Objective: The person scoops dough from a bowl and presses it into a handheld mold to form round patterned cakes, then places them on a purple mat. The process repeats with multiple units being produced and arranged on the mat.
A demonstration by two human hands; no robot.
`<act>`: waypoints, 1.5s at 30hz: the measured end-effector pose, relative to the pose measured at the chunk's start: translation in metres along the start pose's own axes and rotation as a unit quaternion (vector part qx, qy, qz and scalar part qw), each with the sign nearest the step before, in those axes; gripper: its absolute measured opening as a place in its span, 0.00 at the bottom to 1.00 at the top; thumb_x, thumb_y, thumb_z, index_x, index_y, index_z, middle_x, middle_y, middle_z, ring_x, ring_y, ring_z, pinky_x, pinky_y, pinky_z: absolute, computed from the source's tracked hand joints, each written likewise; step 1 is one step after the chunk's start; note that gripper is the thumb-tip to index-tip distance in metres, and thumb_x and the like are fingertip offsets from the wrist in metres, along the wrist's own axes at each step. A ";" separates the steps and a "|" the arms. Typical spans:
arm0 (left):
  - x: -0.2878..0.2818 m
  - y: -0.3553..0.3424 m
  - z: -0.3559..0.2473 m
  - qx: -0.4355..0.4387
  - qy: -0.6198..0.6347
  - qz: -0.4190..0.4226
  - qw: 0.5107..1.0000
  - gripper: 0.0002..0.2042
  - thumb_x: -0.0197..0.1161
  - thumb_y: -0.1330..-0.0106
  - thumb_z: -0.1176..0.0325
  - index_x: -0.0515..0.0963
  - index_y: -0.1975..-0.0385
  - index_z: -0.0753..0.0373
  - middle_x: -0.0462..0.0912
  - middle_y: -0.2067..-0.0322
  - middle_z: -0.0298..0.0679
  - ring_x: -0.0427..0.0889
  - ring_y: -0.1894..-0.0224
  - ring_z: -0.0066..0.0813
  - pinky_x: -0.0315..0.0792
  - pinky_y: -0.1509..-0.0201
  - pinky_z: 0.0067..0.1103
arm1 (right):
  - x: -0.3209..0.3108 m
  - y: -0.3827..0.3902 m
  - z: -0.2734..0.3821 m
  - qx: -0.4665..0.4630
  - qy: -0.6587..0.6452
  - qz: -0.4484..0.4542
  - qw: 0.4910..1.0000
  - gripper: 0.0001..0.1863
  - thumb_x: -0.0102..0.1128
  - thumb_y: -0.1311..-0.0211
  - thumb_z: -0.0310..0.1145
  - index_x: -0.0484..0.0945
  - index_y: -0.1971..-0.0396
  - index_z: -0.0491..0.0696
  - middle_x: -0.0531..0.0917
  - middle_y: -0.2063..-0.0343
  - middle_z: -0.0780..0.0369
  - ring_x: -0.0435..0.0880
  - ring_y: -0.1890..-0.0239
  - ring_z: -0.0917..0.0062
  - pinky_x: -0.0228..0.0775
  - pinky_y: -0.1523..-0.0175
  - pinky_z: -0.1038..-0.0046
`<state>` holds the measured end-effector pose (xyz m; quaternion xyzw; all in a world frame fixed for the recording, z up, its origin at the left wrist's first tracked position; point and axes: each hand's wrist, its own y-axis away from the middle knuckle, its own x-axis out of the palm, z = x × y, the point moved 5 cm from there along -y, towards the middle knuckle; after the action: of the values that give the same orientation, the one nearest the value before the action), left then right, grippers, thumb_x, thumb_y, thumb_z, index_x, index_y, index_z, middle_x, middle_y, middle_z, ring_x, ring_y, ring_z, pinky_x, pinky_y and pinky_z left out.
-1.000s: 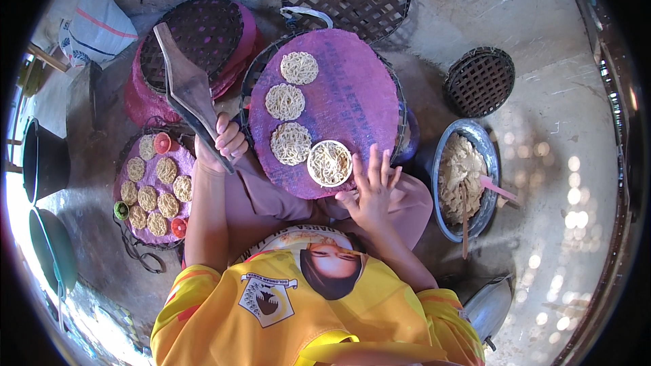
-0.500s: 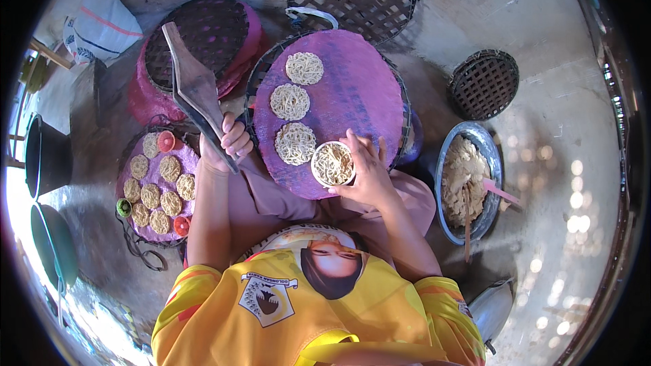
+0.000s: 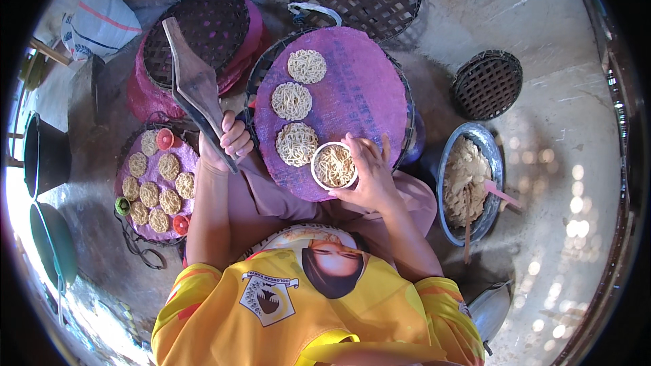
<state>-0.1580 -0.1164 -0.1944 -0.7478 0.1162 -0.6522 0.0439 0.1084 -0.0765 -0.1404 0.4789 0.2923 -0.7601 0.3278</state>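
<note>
My left hand (image 3: 234, 139) is closed around a hinged wooden hand press (image 3: 193, 78), two long pieces that spread apart above my fist. It is raised left of a round tray covered with purple cloth (image 3: 369, 88). On the cloth's near edge my right hand (image 3: 371, 175) grips a pale round ring mould (image 3: 314, 171), thumb and fingers around its right side. Thin noodle-like dough strands (image 3: 335, 165) lie inside the ring. Left of it, three flat round nests of pale strands form a column: a near one (image 3: 297, 144), a middle one (image 3: 291, 101) and a far one (image 3: 307, 66).
At left, a smaller purple-covered tray (image 3: 139, 193) carries several strand rounds. Stacked woven trays (image 3: 196, 37) stand behind it. On the right is a metal basin (image 3: 500, 169) of dough with a pink-handled tool (image 3: 502, 193). Woven lids (image 3: 487, 85) lie beyond; dark buckets (image 3: 47, 156) stand far left.
Both hands keep their grips and the ring stays at the cloth's near edge. The view has shifted slightly; little else differs.
</note>
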 end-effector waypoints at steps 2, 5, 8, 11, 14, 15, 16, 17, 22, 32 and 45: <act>0.000 0.001 0.000 0.003 -0.005 0.004 1.000 0.18 0.33 0.28 0.57 0.65 0.76 0.60 0.64 0.87 0.31 0.63 0.85 0.22 0.60 0.75 0.21 | -0.003 -0.001 -0.002 0.012 -0.024 -0.002 1.000 0.57 0.70 0.68 0.52 0.49 0.37 0.46 0.70 0.48 0.56 0.64 0.43 0.60 0.28 0.35 0.44; -0.001 0.001 -0.001 0.008 -0.002 0.005 1.000 0.18 0.34 0.29 0.57 0.65 0.75 0.60 0.64 0.86 0.31 0.63 0.85 0.22 0.61 0.75 0.21 | -0.006 0.000 -0.002 0.005 -0.032 -0.020 0.999 0.57 0.71 0.68 0.52 0.50 0.37 0.46 0.70 0.48 0.56 0.65 0.43 0.60 0.28 0.35 0.44; -0.001 0.000 0.001 -0.004 0.010 0.023 1.000 0.14 0.39 0.31 0.58 0.65 0.73 0.60 0.64 0.85 0.30 0.64 0.83 0.22 0.62 0.73 0.22 | -0.004 0.002 -0.002 0.004 -0.008 -0.008 1.000 0.57 0.71 0.68 0.52 0.51 0.37 0.44 0.72 0.49 0.57 0.66 0.44 0.61 0.28 0.35 0.45; -0.001 0.000 0.001 -0.007 0.010 0.033 0.999 0.13 0.41 0.33 0.58 0.65 0.73 0.60 0.64 0.85 0.30 0.64 0.82 0.22 0.62 0.72 0.22 | -0.005 0.004 -0.002 -0.009 -0.011 -0.038 0.999 0.57 0.71 0.68 0.52 0.52 0.38 0.43 0.73 0.49 0.58 0.67 0.45 0.61 0.28 0.34 0.46; -0.001 0.000 0.001 -0.007 0.012 0.027 1.000 0.13 0.41 0.33 0.57 0.66 0.73 0.60 0.64 0.85 0.30 0.64 0.83 0.22 0.62 0.73 0.22 | -0.002 0.002 -0.003 -0.015 -0.002 -0.047 0.999 0.57 0.72 0.69 0.52 0.52 0.38 0.43 0.73 0.49 0.58 0.67 0.44 0.61 0.28 0.34 0.46; -0.001 0.000 0.001 -0.007 0.014 0.025 1.000 0.14 0.41 0.33 0.57 0.66 0.73 0.60 0.64 0.85 0.30 0.64 0.83 0.22 0.62 0.73 0.22 | 0.000 0.001 -0.004 -0.012 0.008 -0.040 0.999 0.57 0.72 0.69 0.52 0.52 0.38 0.43 0.73 0.49 0.58 0.67 0.44 0.62 0.28 0.34 0.46; -0.001 0.000 0.001 -0.004 0.007 0.021 1.000 0.14 0.40 0.32 0.58 0.65 0.73 0.60 0.63 0.86 0.30 0.64 0.83 0.21 0.61 0.73 0.22 | 0.002 0.001 -0.005 -0.003 0.019 -0.031 0.999 0.57 0.72 0.69 0.52 0.53 0.39 0.43 0.73 0.49 0.58 0.67 0.44 0.62 0.28 0.34 0.46; -0.001 0.001 0.001 0.000 0.000 0.016 1.000 0.14 0.39 0.31 0.58 0.64 0.74 0.59 0.63 0.86 0.30 0.64 0.84 0.21 0.61 0.74 0.21 | 0.002 0.001 -0.007 0.011 0.020 -0.034 0.999 0.56 0.72 0.69 0.52 0.53 0.39 0.43 0.73 0.49 0.59 0.66 0.44 0.63 0.28 0.34 0.48; -0.002 0.001 0.001 -0.004 0.000 0.021 1.000 0.16 0.37 0.30 0.57 0.65 0.74 0.60 0.63 0.86 0.31 0.64 0.84 0.22 0.61 0.74 0.22 | -0.010 0.007 -0.020 0.015 -0.058 -0.092 0.994 0.56 0.72 0.70 0.52 0.54 0.39 0.43 0.73 0.49 0.57 0.67 0.44 0.63 0.31 0.34 0.50; 0.022 -0.009 0.032 -0.092 -0.056 0.042 0.993 0.21 0.42 0.36 0.48 0.70 0.76 0.61 0.66 0.89 0.34 0.65 0.88 0.26 0.62 0.78 0.24 | -0.021 0.030 -0.076 0.093 -0.009 -0.116 0.989 0.60 0.74 0.70 0.49 0.48 0.36 0.45 0.73 0.47 0.58 0.68 0.46 0.61 0.46 0.40 0.54; 0.046 0.060 0.233 -0.471 -0.174 -0.163 0.849 0.21 0.39 0.31 0.54 0.72 0.63 0.66 0.76 0.77 0.42 0.75 0.82 0.32 0.71 0.79 0.27 | -0.071 0.060 -0.038 0.100 -0.627 -0.304 0.711 0.46 0.51 0.58 0.74 0.64 0.54 0.44 0.75 0.66 0.56 0.75 0.63 0.72 0.69 0.55 0.73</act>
<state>0.0707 -0.2053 -0.1966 -0.7884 0.2761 -0.3761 -0.4010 0.1984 -0.0687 -0.0965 -0.1920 0.0715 -0.9691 0.1374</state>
